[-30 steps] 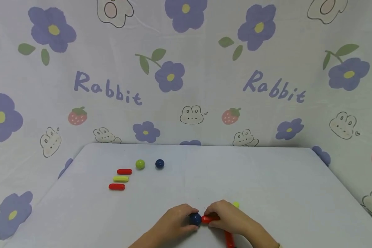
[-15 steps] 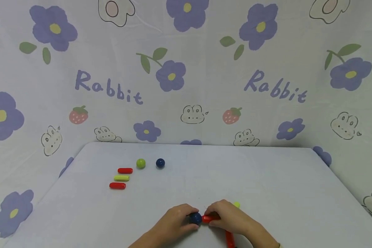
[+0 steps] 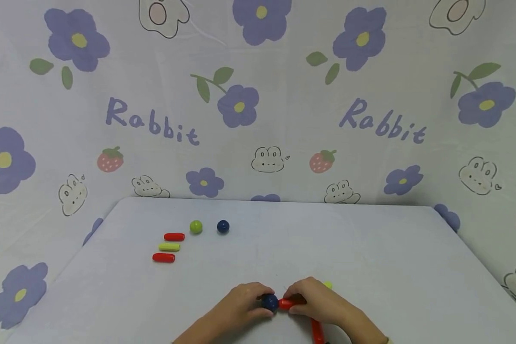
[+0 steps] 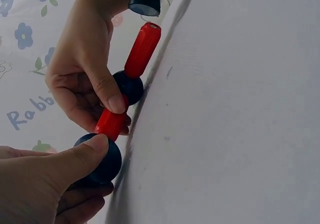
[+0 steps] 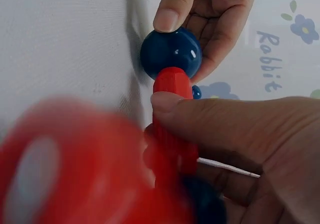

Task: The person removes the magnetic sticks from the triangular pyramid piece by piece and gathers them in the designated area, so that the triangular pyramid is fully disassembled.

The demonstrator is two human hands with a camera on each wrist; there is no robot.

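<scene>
My left hand (image 3: 245,306) pinches a glossy dark blue ball (image 3: 270,302) between thumb and fingers, low in the middle of the head view. Beside it, my right hand (image 3: 320,301) grips a short red rod (image 3: 286,304) whose end meets that ball. In the left wrist view, a second blue ball (image 4: 134,88) sits at the rod's other end, partly behind the right thumb. From it a second red rod (image 4: 143,49) sticks out; it looms large and blurred in the right wrist view. A yellow-green piece (image 3: 327,284) peeks out behind my right hand, mostly hidden.
On the white table (image 3: 370,248), at the back left, lie a red rod (image 3: 174,237), a yellow rod (image 3: 169,247) and another red rod (image 3: 164,258). Near them are a green ball (image 3: 196,227) and a small blue ball (image 3: 223,227). A patterned cloth (image 3: 284,71) hangs behind.
Both hands keep hold of the blue ball and the red rod in almost the same place. The head view has drifted slightly; the left hand has shifted very slightly left.
</scene>
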